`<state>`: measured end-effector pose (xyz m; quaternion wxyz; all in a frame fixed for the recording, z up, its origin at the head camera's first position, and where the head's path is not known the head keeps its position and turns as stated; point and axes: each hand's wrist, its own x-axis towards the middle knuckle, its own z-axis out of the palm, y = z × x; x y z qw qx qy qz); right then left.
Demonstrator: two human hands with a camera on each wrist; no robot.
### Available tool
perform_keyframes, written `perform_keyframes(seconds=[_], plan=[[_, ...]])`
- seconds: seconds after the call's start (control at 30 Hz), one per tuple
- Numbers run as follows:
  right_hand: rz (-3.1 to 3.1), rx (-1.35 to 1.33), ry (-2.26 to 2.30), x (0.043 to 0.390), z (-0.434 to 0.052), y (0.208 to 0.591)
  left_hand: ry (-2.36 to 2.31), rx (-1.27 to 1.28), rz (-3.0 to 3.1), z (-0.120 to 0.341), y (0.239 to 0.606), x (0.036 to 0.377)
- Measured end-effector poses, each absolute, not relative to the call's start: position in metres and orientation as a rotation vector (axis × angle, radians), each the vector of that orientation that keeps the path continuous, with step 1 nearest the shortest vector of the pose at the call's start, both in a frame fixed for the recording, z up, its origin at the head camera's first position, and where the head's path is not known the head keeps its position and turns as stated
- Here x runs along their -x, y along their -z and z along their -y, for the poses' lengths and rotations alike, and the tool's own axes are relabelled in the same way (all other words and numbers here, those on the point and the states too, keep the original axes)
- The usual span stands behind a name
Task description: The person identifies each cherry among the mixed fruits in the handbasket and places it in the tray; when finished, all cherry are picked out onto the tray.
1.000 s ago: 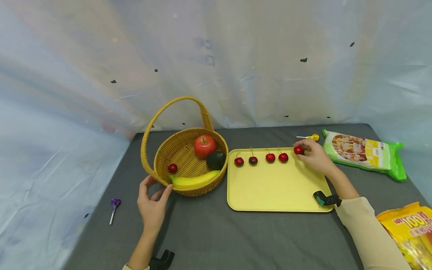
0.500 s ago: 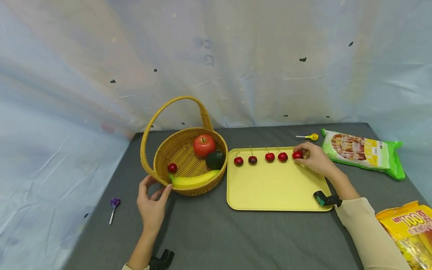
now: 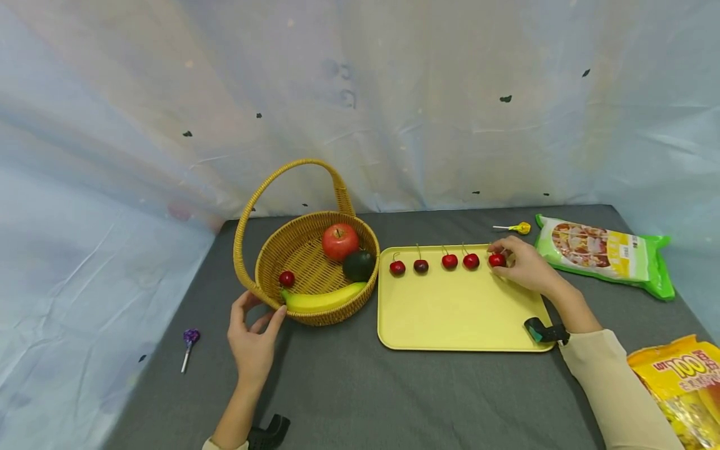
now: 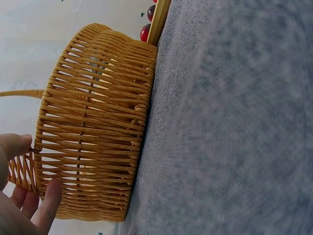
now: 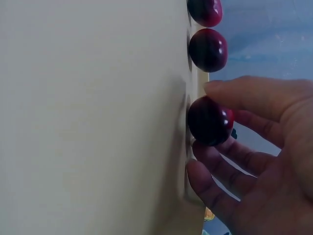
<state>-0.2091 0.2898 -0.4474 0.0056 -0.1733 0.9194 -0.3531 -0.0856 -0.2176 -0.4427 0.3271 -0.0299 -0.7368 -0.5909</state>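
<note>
On the grey table (image 3: 360, 387) a wicker basket (image 3: 306, 250) holding an apple (image 3: 340, 241), a banana (image 3: 323, 300), a dark avocado (image 3: 359, 265) and one cherry stands just left of a yellow tray (image 3: 455, 312), with a green snack bag (image 3: 604, 253) near the table's right edge. The left hand (image 3: 253, 344) holds the basket's near rim with curled fingers. The right hand (image 3: 520, 265) pinches a glossy red cherry (image 3: 496, 260), which rests at the right end of a row of cherries along the tray's far edge.

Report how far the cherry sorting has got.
Done: four red cherries sit in a row along the far edge of the flat yellow plastic tray. In hand: the right hand pinches a fifth cherry at the row's right end, resting on the tray. Left: one cherry remains in the round woven wicker basket, which the left hand holds by its rim.
</note>
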Motion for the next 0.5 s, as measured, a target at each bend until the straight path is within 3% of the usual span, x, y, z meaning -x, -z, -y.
perform_keyframes(seconds=[0.3,0.5], plan=[[-2.879,0.591,1.047,0.212,-0.283,0.426,1.517,0.129,1.926,0.214,0.437,0.084],[-2.731,0.71,1.215,0.233,-0.241,0.398,1.56,0.105,1.908,0.223,0.454,0.09]])
